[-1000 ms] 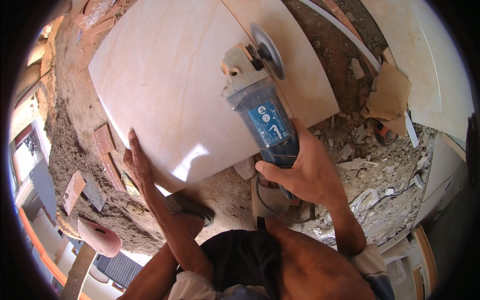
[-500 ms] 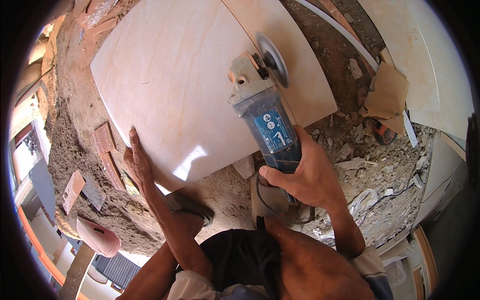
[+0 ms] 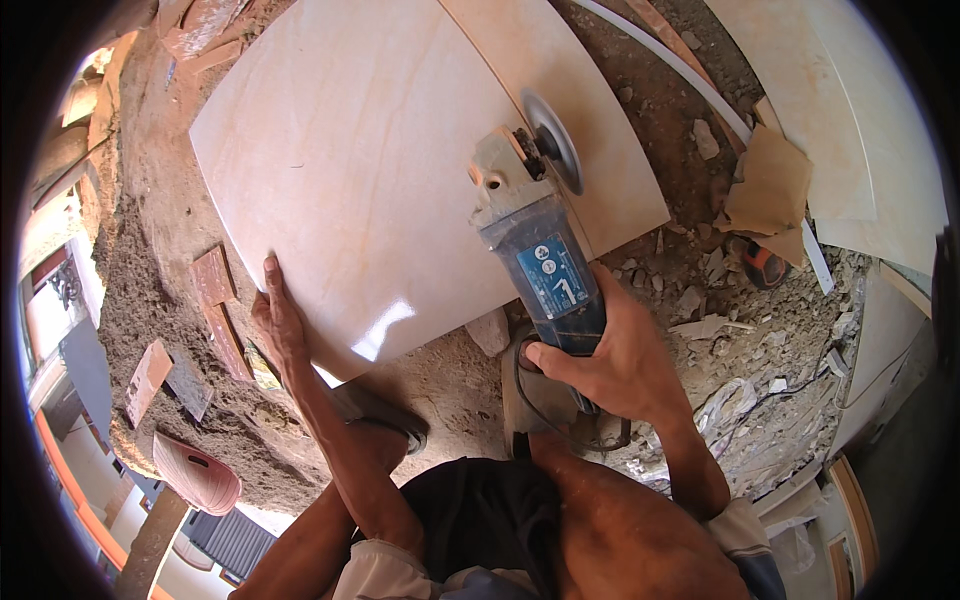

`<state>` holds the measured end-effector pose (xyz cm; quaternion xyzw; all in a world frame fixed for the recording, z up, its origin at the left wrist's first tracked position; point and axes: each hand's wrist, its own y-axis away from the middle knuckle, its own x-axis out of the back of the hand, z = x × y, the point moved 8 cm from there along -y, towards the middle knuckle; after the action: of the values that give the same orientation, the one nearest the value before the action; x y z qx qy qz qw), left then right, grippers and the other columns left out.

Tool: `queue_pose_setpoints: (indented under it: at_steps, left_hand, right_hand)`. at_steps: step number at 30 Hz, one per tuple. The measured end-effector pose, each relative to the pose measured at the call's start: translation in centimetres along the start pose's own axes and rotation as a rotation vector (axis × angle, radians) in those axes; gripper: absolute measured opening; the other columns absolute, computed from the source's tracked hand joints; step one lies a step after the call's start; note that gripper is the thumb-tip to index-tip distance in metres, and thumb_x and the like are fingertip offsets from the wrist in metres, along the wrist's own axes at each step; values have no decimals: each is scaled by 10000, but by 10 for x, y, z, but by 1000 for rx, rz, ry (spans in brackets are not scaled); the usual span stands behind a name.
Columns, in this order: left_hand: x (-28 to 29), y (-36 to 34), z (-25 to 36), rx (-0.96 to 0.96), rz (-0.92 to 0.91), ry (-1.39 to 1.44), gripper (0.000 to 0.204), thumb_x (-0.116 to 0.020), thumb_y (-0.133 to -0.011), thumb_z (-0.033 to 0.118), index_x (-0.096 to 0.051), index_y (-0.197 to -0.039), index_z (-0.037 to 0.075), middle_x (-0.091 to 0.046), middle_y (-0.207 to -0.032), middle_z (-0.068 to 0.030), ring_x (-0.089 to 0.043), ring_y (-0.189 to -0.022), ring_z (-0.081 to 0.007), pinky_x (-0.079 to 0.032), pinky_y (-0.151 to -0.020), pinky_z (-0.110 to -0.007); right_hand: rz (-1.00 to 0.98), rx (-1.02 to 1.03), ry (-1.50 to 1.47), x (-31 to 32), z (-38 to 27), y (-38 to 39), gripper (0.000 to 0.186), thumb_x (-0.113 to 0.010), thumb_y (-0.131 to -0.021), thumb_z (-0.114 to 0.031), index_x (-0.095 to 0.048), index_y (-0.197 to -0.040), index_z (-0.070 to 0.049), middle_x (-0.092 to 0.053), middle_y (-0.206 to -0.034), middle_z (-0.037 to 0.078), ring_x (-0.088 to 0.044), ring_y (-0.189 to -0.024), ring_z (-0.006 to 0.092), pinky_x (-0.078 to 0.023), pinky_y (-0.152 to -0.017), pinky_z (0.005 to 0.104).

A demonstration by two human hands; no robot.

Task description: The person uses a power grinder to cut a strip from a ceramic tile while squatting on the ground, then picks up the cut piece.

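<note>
A torn piece of brown cardboard (image 3: 768,185) lies on the ground (image 3: 465,390). Just below it sits a black-and-orange tape measure (image 3: 765,266); a white strip (image 3: 817,257) slants from the cardboard's lower right corner, and a curved white pipe (image 3: 680,62) ends near its upper left. Well left are reddish-brown offcuts (image 3: 211,275).

Rubble-strewn dirt ground (image 3: 460,395) carries a large, glossy, cream marbled tile (image 3: 350,180); around it lie reddish-brown tile offcuts (image 3: 212,276), a stone (image 3: 488,333) and an orange-and-black tape measure (image 3: 764,267).
</note>
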<state>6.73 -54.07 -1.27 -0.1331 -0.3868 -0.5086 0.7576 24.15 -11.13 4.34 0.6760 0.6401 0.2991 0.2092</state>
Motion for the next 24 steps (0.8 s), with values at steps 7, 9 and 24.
queue_pose_setpoints:
  at_steps: [7,9,24]
  left_hand:
    - [-1,1,3,-31,30,17,747,-697,-902,762,-542,-690,63,-567,-647,-52,-505,-599,-157,-461,-571,-366]
    - [-2,2,6,-29,36,8,750,-695,-902,763,-539,-691,60,-566,-656,-56,-504,-606,-163,-464,-574,-374]
    - [4,-3,1,-15,24,-66,750,-692,-884,790,-476,-656,109,-489,-594,-20,-433,-547,-140,-441,-544,-364]
  right_hand:
    - [7,15,-25,-1,8,6,686,-867,-790,-316,-583,-1300,45,-721,-1059,209,-719,-964,315,-560,-894,421]
    - [-4,-12,-17,-1,11,8,702,-891,-774,-300,-585,-1315,26,-695,-1070,136,-671,-939,202,-547,-883,364]
    - [6,28,-38,1,11,24,618,-850,-809,-321,-601,-1265,14,-764,-994,160,-758,-937,308,-567,-900,421]
